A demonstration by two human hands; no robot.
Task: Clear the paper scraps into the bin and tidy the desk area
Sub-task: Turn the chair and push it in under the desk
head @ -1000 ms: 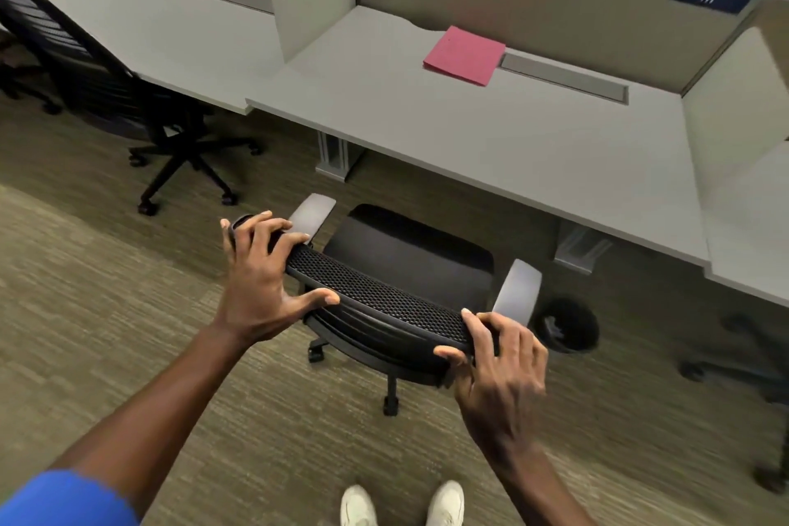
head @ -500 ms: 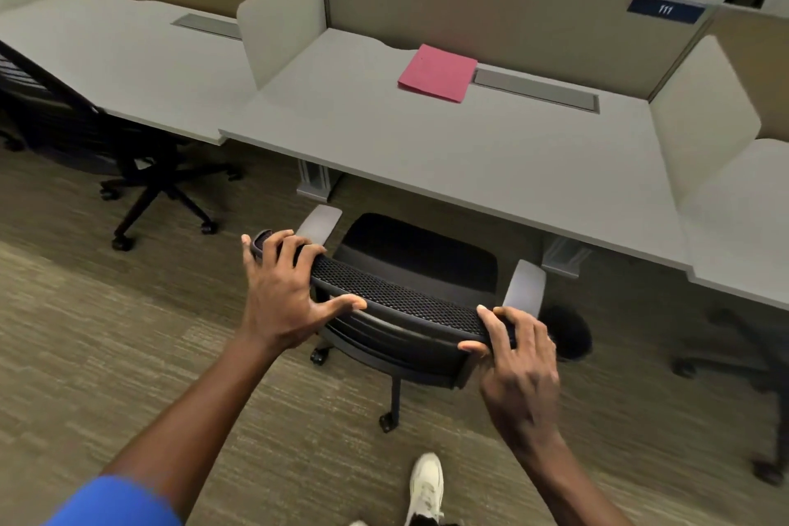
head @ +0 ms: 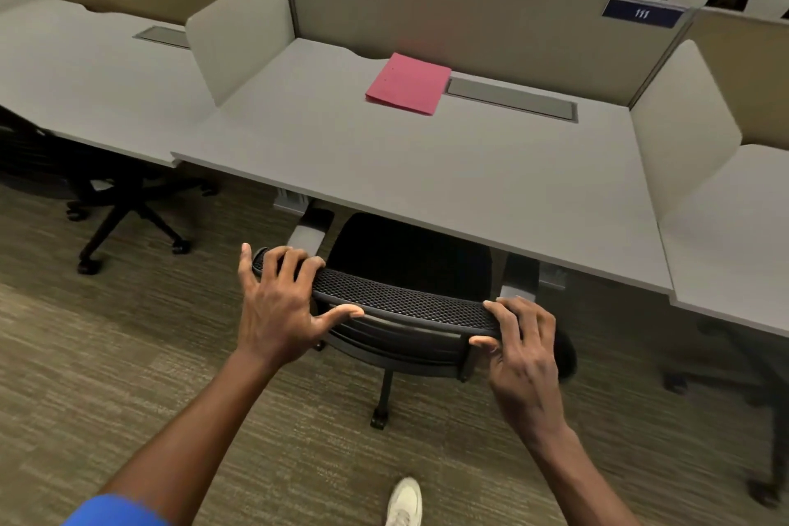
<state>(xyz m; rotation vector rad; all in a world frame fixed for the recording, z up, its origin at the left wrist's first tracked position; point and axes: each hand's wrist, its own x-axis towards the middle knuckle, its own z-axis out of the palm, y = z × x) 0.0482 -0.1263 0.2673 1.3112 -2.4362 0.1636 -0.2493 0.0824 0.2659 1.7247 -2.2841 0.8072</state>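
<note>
Chair (head: pixel 405 303) now nearer desk (head: pixel 427 184), seat underneath

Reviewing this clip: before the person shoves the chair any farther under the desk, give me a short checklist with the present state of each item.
1. Left hand on the chair backrest: ok, fingers curl over its top edge.
2. Right hand on the backrest: ok, it grips the other end.
3. Seat lined up with the gap under the desk: ok, its front already sits beneath the edge.
4. Armrests clearing the desk edge: cannot tell, they are partly hidden.
5. Bin out of the chair's path: cannot tell, it is mostly hidden behind the right hand.
6. Desk free of paper scraps: ok, only a pink folder lies there.
</note>
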